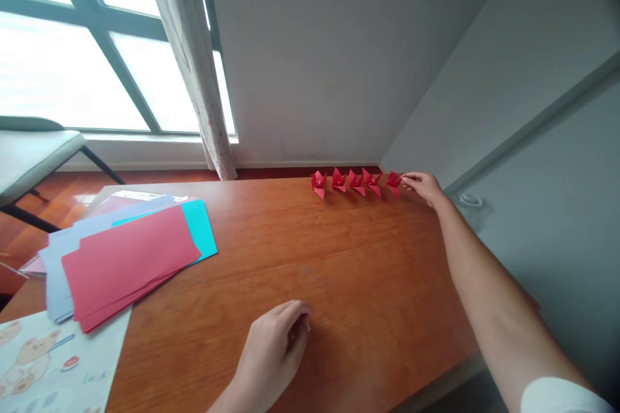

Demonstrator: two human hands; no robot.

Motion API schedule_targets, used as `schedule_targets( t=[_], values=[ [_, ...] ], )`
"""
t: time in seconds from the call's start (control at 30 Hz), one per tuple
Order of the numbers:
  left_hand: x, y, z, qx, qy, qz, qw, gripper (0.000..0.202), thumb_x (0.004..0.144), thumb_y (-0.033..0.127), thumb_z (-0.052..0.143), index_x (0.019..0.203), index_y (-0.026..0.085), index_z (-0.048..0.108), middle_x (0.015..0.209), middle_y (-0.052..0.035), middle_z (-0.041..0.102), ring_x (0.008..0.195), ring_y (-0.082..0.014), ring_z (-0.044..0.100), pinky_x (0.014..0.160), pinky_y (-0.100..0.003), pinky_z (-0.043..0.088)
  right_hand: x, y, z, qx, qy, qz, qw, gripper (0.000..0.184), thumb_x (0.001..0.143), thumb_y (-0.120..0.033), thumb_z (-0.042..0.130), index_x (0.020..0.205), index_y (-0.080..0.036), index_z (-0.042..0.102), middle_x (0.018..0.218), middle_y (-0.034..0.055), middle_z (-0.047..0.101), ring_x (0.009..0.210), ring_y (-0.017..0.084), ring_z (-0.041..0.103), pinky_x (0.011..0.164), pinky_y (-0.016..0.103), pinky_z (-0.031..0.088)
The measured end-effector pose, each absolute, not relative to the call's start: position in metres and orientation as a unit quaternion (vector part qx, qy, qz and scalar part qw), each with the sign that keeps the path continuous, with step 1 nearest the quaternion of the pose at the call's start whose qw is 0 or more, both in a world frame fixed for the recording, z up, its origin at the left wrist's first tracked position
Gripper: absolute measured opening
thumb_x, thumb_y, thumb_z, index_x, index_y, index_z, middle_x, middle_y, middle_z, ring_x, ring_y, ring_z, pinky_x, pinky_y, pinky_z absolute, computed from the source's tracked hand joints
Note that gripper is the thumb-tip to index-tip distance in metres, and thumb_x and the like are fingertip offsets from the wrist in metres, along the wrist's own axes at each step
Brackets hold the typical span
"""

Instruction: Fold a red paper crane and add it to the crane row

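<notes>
- Reaching to the table's (339, 258) far edge, the right hand (423, 186) pinches the last folded figure (394, 182) in a row of red paper figures (356, 182), fingers narrowed on its right tip.
- It looks feather-light, creased, easily crushed; best held by a stiff folded point.
- Nearer than the row, the left hand (274, 352) rests on the wood, fingers loosely curled, holding nothing.
- Left of the row lie flat coloured paper sheets (130, 258).

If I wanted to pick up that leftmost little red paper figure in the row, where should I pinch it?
Probably pinch the leftmost red figure by its raised upper points, coming from above and the open left. Another figure stands close on its right, and the right hand touches the far end of the row, so that side is crowded.
</notes>
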State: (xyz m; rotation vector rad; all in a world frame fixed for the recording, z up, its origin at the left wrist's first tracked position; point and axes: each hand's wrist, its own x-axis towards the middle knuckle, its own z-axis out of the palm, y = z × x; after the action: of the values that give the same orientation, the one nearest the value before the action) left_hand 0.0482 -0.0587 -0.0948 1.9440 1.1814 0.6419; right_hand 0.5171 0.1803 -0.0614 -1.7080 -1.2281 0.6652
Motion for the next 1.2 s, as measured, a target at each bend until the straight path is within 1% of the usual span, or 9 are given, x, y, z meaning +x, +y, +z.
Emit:
schedule_targets(
  t=[0.1, 0.27, 0.4, 0.47, 0.57, 0.7, 0.9, 1.2],
  values=[
    [0.048, -0.06, -0.097, 0.763, 0.466, 0.248, 0.372, 0.019, 0.091, 0.015, 0.046, 0.093, 0.024, 0.061, 0.08, -0.0032, 0.069, 0.067, -0.0185, 0.064, 0.064, -0.026, 0.047, 0.524, 0.196, -0.071, -0.698, -0.488, 0.285, 0.44, 0.013, 0.094, -0.026, 0.066, 0.093, -0.013, 0.068, 0.08, -0.0006, 0.07, 0.068, 0.011, 0.066, 0.067, 0.028, 0.057],
    [0.049, -0.061, -0.097, 0.765, 0.47, 0.247, 0.366, 0.019, 0.092, 0.016, 0.044, 0.093, 0.025, 0.061, 0.078, -0.0032, 0.068, 0.066, -0.018, 0.064, 0.063, -0.026, 0.047, 0.534, 0.214, -0.081, -0.7, -0.48, 0.311, 0.429, 0.01, 0.095, -0.023, 0.065, 0.095, -0.013, 0.067, 0.085, 0.0004, 0.07, 0.071, 0.011, 0.067, 0.069, 0.028, 0.058],
    [0.05, -0.062, -0.095, 0.77, 0.468, 0.242, 0.36, 0.02, 0.093, 0.016, 0.043, 0.094, 0.024, 0.061, 0.077, -0.0031, 0.068, 0.065, -0.0174, 0.064, 0.063, -0.025, 0.048, 0.536, 0.222, -0.083, -0.698, -0.478, 0.329, 0.419, 0.002, 0.089, -0.014, 0.069, 0.09, -0.013, 0.069, 0.08, 0.0006, 0.073, 0.069, 0.012, 0.068, 0.073, 0.029, 0.059],
    [0.05, -0.062, -0.094, 0.77, 0.469, 0.245, 0.357, 0.021, 0.093, 0.015, 0.042, 0.093, 0.024, 0.061, 0.078, -0.0027, 0.068, 0.066, -0.017, 0.064, 0.063, -0.025, 0.048, 0.536, 0.224, -0.083, -0.698, -0.479, 0.332, 0.416, 0.004, 0.083, -0.011, 0.072, 0.086, -0.014, 0.071, 0.08, 0.0023, 0.075, 0.07, 0.013, 0.07, 0.075, 0.029, 0.059],
    [0.051, -0.062, -0.093, 0.77, 0.471, 0.249, 0.352, 0.023, 0.093, 0.013, 0.041, 0.093, 0.024, 0.061, 0.078, -0.0021, 0.068, 0.066, -0.0166, 0.063, 0.063, -0.024, 0.048, 0.536, 0.227, -0.083, -0.698, -0.486, 0.326, 0.412, 0.007, 0.075, -0.013, 0.076, 0.081, -0.017, 0.073, 0.079, 0.0041, 0.076, 0.071, 0.016, 0.071, 0.078, 0.03, 0.059],
    [0.051, -0.063, -0.093, 0.773, 0.473, 0.245, 0.345, 0.023, 0.092, 0.012, 0.041, 0.093, 0.024, 0.061, 0.077, -0.0019, 0.067, 0.065, -0.0163, 0.063, 0.062, -0.024, 0.048, 0.536, 0.228, -0.082, -0.701, -0.496, 0.305, 0.412, 0.009, 0.072, -0.015, 0.077, 0.08, -0.017, 0.074, 0.079, 0.0043, 0.076, 0.072, 0.017, 0.07, 0.084, 0.034, 0.058],
    [0.051, -0.063, -0.093, 0.772, 0.475, 0.243, 0.346, 0.023, 0.092, 0.012, 0.041, 0.093, 0.023, 0.062, 0.077, -0.002, 0.067, 0.066, -0.0162, 0.063, 0.063, -0.024, 0.048, 0.535, 0.225, -0.083, -0.703, -0.499, 0.285, 0.419, 0.01, 0.072, -0.018, 0.076, 0.081, -0.017, 0.073, 0.078, 0.0057, 0.076, 0.076, 0.019, 0.071, 0.085, 0.037, 0.058],
    [0.051, -0.062, -0.092, 0.768, 0.478, 0.238, 0.353, 0.024, 0.091, 0.012, 0.041, 0.093, 0.023, 0.062, 0.077, -0.002, 0.067, 0.065, -0.0163, 0.062, 0.062, -0.024, 0.048, 0.533, 0.226, -0.085, -0.697, -0.508, 0.275, 0.426, 0.009, 0.074, -0.016, 0.073, 0.083, -0.017, 0.073, 0.083, 0.0064, 0.077, 0.078, 0.018, 0.071, 0.085, 0.035, 0.058]
  ],
)
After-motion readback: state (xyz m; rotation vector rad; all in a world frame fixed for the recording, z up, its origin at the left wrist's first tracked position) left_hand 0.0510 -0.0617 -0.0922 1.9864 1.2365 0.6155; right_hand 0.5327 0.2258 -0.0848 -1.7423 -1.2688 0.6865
